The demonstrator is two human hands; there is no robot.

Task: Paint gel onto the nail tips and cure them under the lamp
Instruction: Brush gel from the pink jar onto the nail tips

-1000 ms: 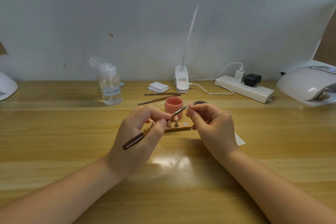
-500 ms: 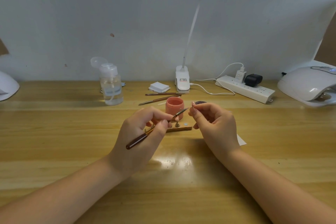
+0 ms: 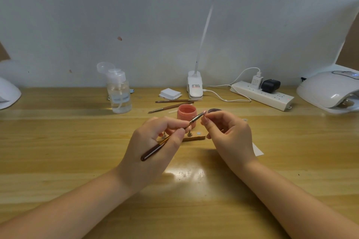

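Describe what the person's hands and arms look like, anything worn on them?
Both forearms are bare, with no sleeves in view. The left hand and right hand wear no gloves, and no rings, watch or bracelets show. Nail polish is too small to judge.

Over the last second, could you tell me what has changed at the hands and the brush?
Almost nothing: the left hand still holds the brush, its tip at the small piece pinched by the right hand; both sit marginally higher in view. The pink jar, wooden holder and curing lamp are unmoved.
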